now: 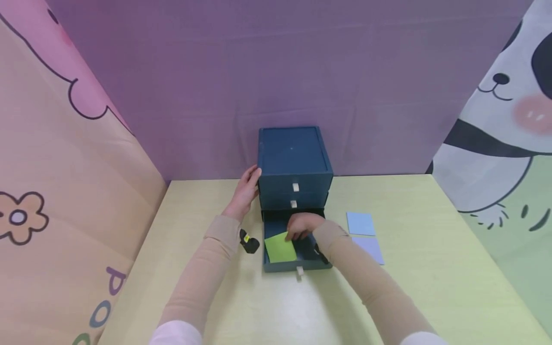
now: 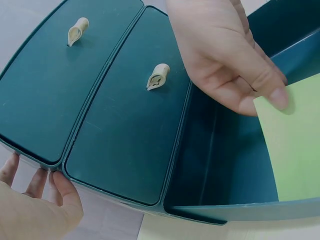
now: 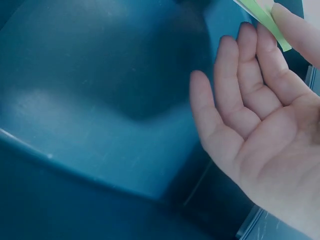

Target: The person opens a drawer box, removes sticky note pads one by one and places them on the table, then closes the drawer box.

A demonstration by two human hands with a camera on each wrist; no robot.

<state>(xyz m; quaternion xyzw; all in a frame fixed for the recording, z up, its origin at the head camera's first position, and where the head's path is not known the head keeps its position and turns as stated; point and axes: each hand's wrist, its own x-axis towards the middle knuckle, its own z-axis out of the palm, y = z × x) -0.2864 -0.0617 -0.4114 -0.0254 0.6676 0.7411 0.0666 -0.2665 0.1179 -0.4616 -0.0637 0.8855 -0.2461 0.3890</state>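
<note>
A dark blue cabinet [image 1: 294,151] of three drawers stands against the back wall, its bottom drawer [image 1: 276,267] pulled out. My left hand [image 1: 247,189] rests along the cabinet's left side; in the left wrist view the fingertips [image 2: 37,182] touch its edge. Over the pulled-out drawer, my right hand [image 1: 304,225] pinches a green sticky note [image 1: 281,248] by one corner between thumb and fingers. The note slants above the drawer floor, its lower edge near the drawer's front wall. In the right wrist view, the other fingers [image 3: 230,75] of that hand extend loosely and the note [image 3: 272,25] appears edge-on.
Right of the drawer, a light blue sticky note [image 1: 361,224] and a lavender one [image 1: 370,249] lie on the pale table [image 1: 194,206]. The two upper drawers are closed, with small cream pull tabs [image 2: 159,76]. A small black device [image 1: 249,242] shows beside the left wrist.
</note>
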